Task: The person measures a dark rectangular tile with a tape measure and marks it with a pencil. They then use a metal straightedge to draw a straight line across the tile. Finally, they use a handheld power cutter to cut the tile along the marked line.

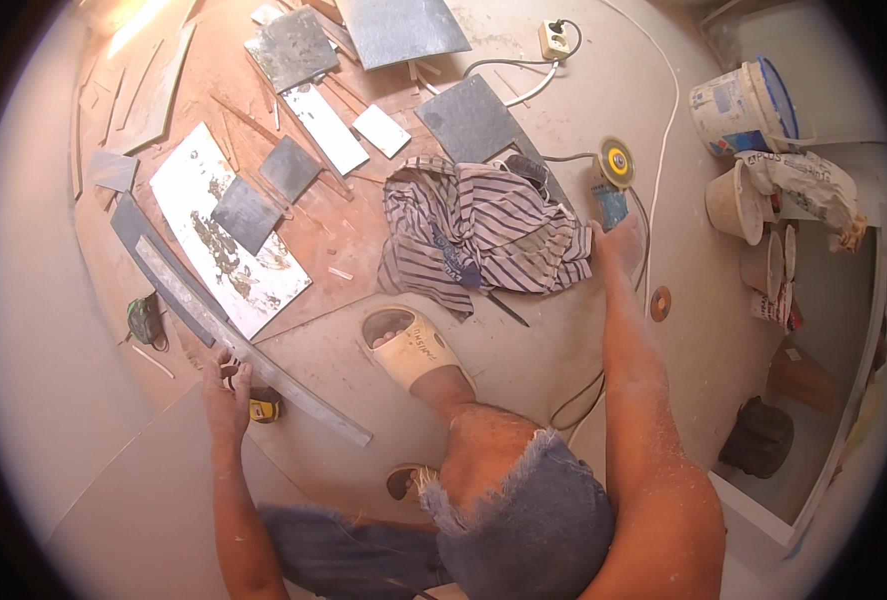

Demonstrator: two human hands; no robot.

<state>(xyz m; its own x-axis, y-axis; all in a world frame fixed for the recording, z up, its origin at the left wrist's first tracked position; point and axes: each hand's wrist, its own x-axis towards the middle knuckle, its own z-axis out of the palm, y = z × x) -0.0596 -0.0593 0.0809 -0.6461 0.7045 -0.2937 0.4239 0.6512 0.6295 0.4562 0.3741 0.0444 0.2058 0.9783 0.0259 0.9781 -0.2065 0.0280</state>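
Note:
My right hand [618, 246] is wrapped round the rear of a blue angle grinder [611, 205], whose disc with a yellow centre [617, 162] points away from me. My left hand [227, 398] is closed near a long metal straightedge [253, 355]; a small dark thing shows at its fingertips, too small to name. Beside that hand lies a yellow and black tape measure [264, 405]. Under the straightedge is a narrow dark grey tile strip [163, 272]. A striped cloth [493, 225] lies crumpled to the left of the grinder.
Cut grey tiles [468, 118] and a stained white board [195, 190] lie farther off. A socket block [554, 40] with cables sits at the back. Buckets [738, 108] and a bag [808, 190] stand on the right. A loose disc [660, 304] lies near my right forearm. My sandalled foot [418, 350] is in the middle.

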